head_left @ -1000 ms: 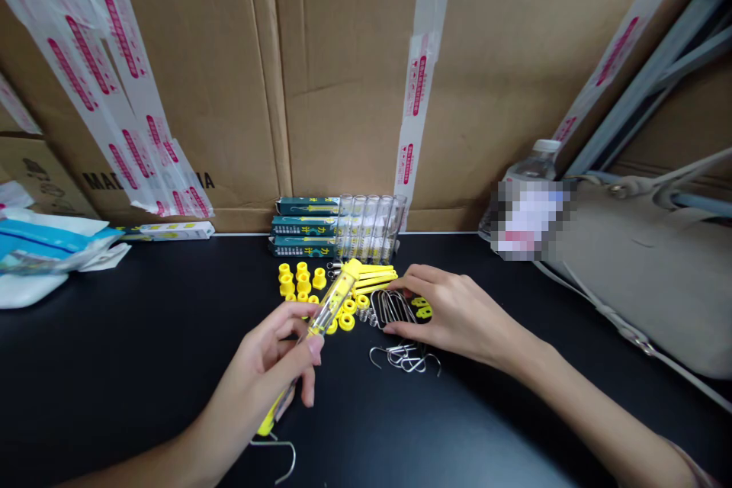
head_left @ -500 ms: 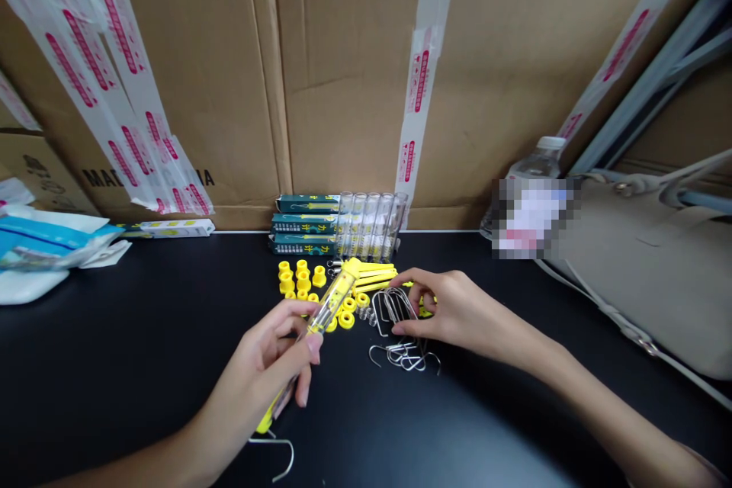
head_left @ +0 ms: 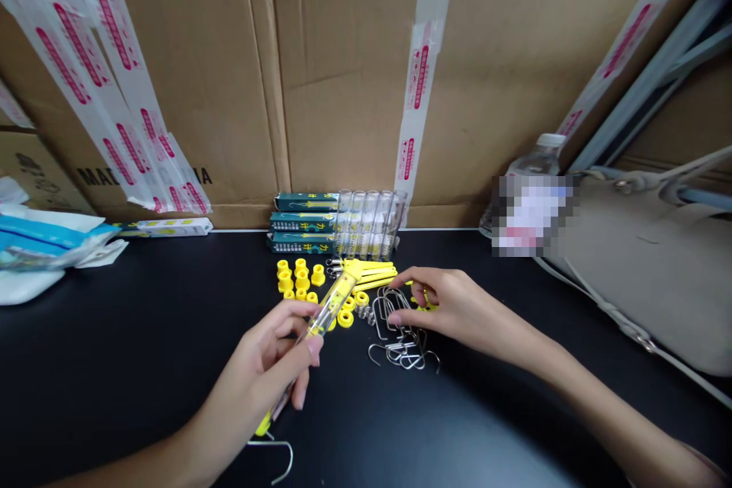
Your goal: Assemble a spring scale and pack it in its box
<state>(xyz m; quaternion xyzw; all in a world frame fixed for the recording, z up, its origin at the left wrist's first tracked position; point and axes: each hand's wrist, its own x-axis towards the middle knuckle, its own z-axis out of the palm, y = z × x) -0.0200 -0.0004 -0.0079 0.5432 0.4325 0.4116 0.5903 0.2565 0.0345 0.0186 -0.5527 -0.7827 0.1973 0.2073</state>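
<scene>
My left hand [head_left: 274, 358] is closed around a spring scale [head_left: 329, 305], a clear tube with yellow parts. It is tilted, its yellow top up and to the right; a bent metal hook [head_left: 280, 444] hangs from its lower end. Over a tangled pile of metal hooks [head_left: 403, 351], my right hand [head_left: 438, 297] has thumb and index finger around the upper hooks [head_left: 389, 309]. Just behind lie yellow strips [head_left: 374, 272], yellow rings [head_left: 345, 318] and small springs [head_left: 364, 313]. Several yellow flanged caps [head_left: 284, 280] stand left of the spring scale's top.
Clear tubes [head_left: 371, 225] stand upright before stacked green boxes [head_left: 303, 223]. A large cardboard box [head_left: 343, 91] walls off the back. At right are a bottle [head_left: 537, 160] and a grey bag [head_left: 646, 267]; at left, a blue-white package [head_left: 51, 240] lies on the black table [head_left: 142, 343].
My right thumb has moved up slightly, nearer the index finger, over the hooks. My left hand and the spring scale have stayed almost still. The view has shifted slightly.
</scene>
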